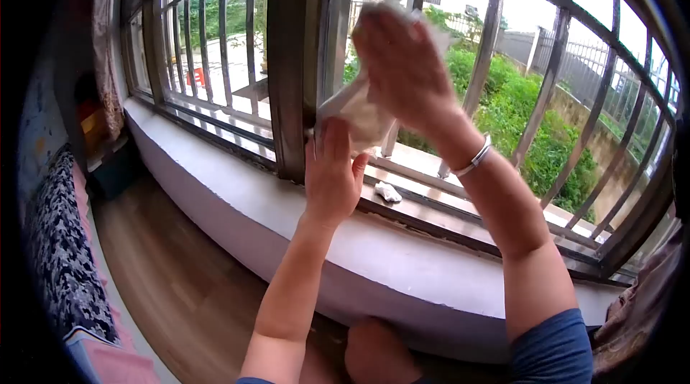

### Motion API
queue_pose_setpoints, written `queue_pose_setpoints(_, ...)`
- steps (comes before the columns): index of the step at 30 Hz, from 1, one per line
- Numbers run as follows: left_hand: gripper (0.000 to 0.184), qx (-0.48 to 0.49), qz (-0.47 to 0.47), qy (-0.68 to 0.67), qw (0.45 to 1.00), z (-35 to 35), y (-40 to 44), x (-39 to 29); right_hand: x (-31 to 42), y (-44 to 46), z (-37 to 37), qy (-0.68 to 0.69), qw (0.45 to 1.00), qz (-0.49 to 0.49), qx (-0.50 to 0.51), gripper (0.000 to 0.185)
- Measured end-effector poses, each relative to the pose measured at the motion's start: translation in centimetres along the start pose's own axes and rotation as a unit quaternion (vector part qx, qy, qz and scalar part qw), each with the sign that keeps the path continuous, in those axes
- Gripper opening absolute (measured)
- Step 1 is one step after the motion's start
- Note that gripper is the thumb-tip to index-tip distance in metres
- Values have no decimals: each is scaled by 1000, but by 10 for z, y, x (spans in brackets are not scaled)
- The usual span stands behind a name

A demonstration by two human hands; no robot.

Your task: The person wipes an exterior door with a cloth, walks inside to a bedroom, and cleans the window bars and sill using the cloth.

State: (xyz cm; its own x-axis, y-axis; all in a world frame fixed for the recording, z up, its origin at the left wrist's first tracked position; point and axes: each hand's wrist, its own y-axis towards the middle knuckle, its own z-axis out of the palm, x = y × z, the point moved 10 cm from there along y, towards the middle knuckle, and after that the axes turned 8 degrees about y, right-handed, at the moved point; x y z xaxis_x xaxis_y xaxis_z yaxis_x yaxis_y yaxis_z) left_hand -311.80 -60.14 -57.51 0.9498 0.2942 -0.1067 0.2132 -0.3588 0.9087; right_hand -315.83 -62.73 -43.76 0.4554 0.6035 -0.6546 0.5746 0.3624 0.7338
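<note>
My right hand (406, 71), smeared by motion and with a silver bangle on its wrist, is raised in front of the window with a thin white cloth (366, 114) under its palm and fingers. The cloth hangs down from it toward my left hand (333, 176). That hand is lower, beside the dark window post (291, 68), its fingers stretched upward over the cloth's lower edge and its thumb apart. A crumpled white tissue (388, 192) lies in the window track just right of my left hand.
Metal bars (489, 39) cross the window, with green plants (496, 96) and a wall outside. Below runs a white sill (410, 269). Curtains (643, 298) hang at both sides. A bed with a dark patterned cover (68, 247) stands left, beside the wooden floor (165, 255).
</note>
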Motion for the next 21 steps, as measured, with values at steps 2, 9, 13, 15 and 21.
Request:
queue_pose_setpoints(2,47,-26,6,-14,1000,-5,-1,7,38,-25,15,-10,998,-49,23,50)
queue_pose_setpoints(9,39,4,12,-28,1000,-11,0,5,56,-66,6,115,992,-31,38,46)
queue_pose_setpoints(13,40,-12,11,-35,999,-11,14,-12,35,-60,-2,145,989,-16,6,44)
queue_pose_setpoints(15,44,-65,15,-59,996,-21,28,-24,17,-44,-12,26,999,-30,-33,43)
queue_pose_setpoints(21,52,-126,106,-35,986,-44,76,-64,-86,17,-34,-63,987,76,-130,47)
